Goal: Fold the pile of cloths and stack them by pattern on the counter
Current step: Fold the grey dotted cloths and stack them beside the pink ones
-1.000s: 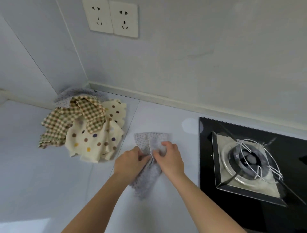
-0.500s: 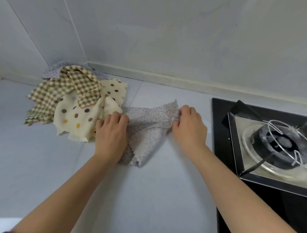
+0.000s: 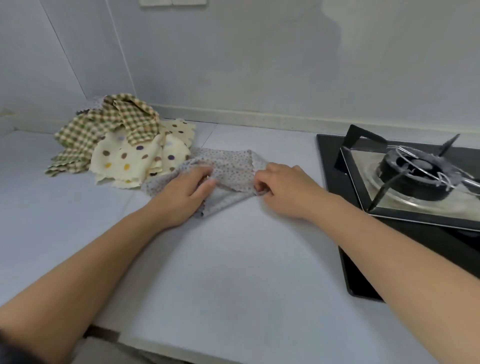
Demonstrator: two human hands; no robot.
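Pinching a grey speckled cloth (image 3: 230,169) mid-frame, left hand (image 3: 185,193) and right hand (image 3: 285,191) hold its left and right ends.

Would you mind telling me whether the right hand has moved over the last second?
Yes. The right hand has moved right, toward the black stove, away from the left hand, spreading the grey speckled cloth it pinches.

It was a home kitchen: a black glass gas hob (image 3: 368,262) with a round burner (image 3: 413,172) sat in a pale counter (image 3: 220,272), backed by a plain tiled wall (image 3: 233,65) carrying white wall sockets (image 3: 172,2).
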